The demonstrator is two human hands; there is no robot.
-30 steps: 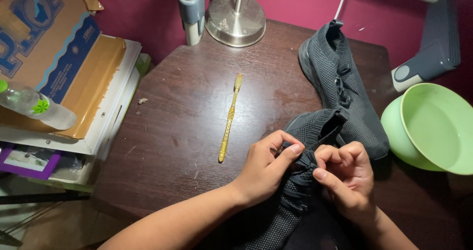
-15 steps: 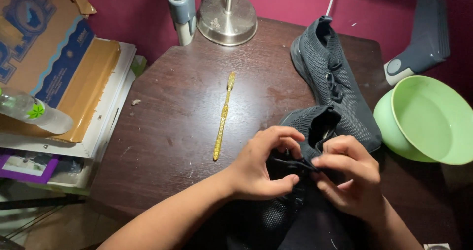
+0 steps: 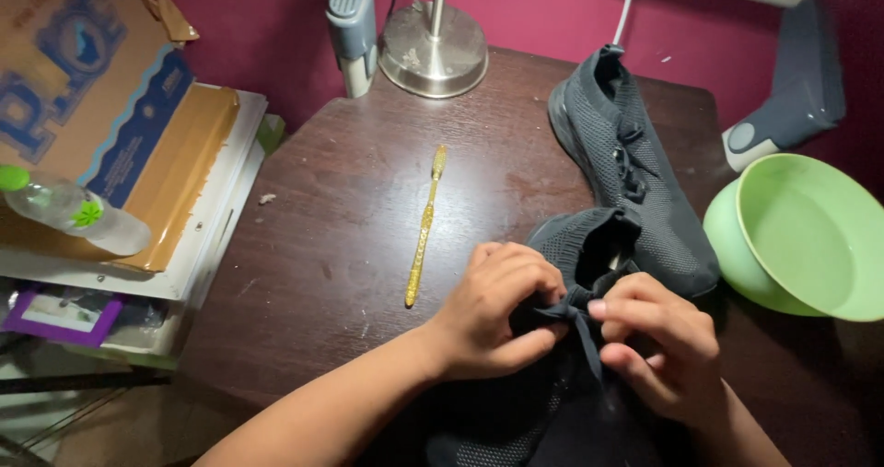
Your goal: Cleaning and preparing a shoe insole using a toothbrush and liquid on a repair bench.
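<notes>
While both hands crowd the throat of the near shoe (image 3: 589,246), the clearest change from a second ago is in the lace (image 3: 578,324) — back then the fingers were only picking at the eyelets, and now a dark strand stands out taut between them, crossed into what looks like the start of a knot. My left hand (image 3: 493,315) is curled closed around the shoe's tongue area, thumb and forefinger pinching one end of the lace. My right hand (image 3: 658,347) is also clenched, its fingertips nipping the other end, with a tail of lace hanging down below the knuckles. Both grips are narrow and holding lace, not cloth alone, as far as I can tell.

The shoe itself sits at the near edge of the dark wooden table (image 3: 368,209), toe toward me and mostly hidden under my wrists; its collar has tipped up and open compared with the earlier views. I read that as the lacing having been drawn snug and the tie now underway — though whether the crossing is pulled tight I cannot say.

The second shoe (image 3: 626,163) lies just behind, touching the first, heel toward the lamp base (image 3: 435,48). A yellow toothbrush (image 3: 424,223) rests to the left, well apart from my hands, and a green bowl (image 3: 810,237) sits at the right edge, unmoved.
</notes>
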